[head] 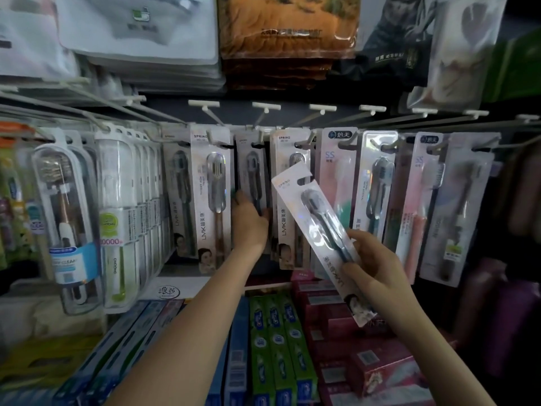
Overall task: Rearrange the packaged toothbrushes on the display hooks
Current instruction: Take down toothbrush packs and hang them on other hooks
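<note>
White-carded toothbrush pack [319,230], off the hooks and tilted, is pinched by the right hand [373,268] right of the left hand [248,224], which grips a hanging pack [253,177]

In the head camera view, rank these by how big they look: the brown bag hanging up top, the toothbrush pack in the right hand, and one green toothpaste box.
1. brown bag, cut off by the frame.
2. toothbrush pack, though nearness to the camera inflates it.
3. green toothpaste box.

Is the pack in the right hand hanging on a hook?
No, the right hand holds the toothbrush pack tilted, free of the hooks.
</note>
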